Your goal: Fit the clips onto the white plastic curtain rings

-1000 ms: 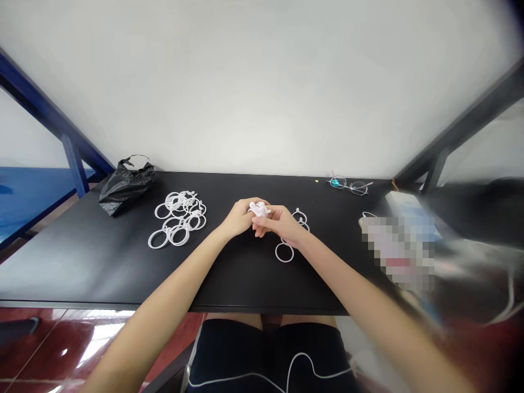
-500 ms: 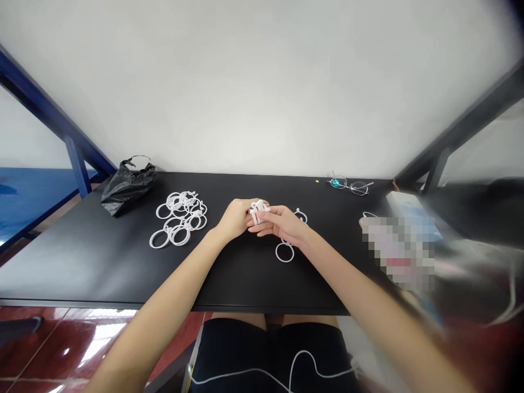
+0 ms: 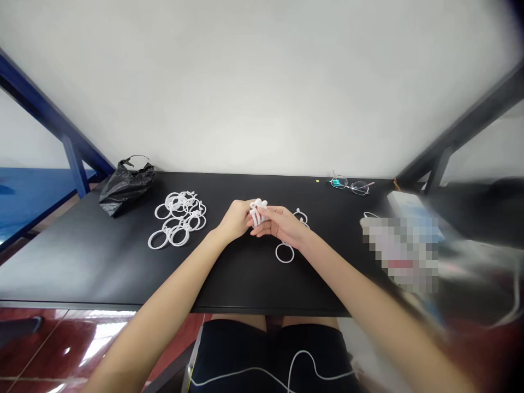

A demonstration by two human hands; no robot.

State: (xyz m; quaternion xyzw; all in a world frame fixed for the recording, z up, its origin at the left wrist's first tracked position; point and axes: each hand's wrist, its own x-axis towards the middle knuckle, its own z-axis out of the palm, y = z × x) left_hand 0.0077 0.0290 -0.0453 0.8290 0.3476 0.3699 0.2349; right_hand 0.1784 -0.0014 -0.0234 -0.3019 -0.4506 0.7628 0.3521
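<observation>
A bunch of white plastic curtain rings (image 3: 257,214), each with a small eyelet, is gathered between my two hands above the middle of the black table. My left hand (image 3: 236,219) closes on the bunch from the left, its fingers partly hidden behind the rings. From the right, my right hand (image 3: 283,225) pinches the same bunch, thumb on the near face. Several loose rings (image 3: 285,253) lie beneath and behind my right hand, partly covered by it. To the left, a heap of similar rings (image 3: 179,236) is spread on the table.
A crumpled black plastic bag (image 3: 126,186) sits at the table's back left. Eyeglasses (image 3: 350,185) lie at the back right, near a tiny yellow-green bit (image 3: 317,180). Blurred packages (image 3: 413,210) fill the right side. A white cable (image 3: 245,371) crosses my lap.
The rings in my hands now sit more evenly side by side, with their eyelets lined up at the top. My fingers have shifted slightly around them.
</observation>
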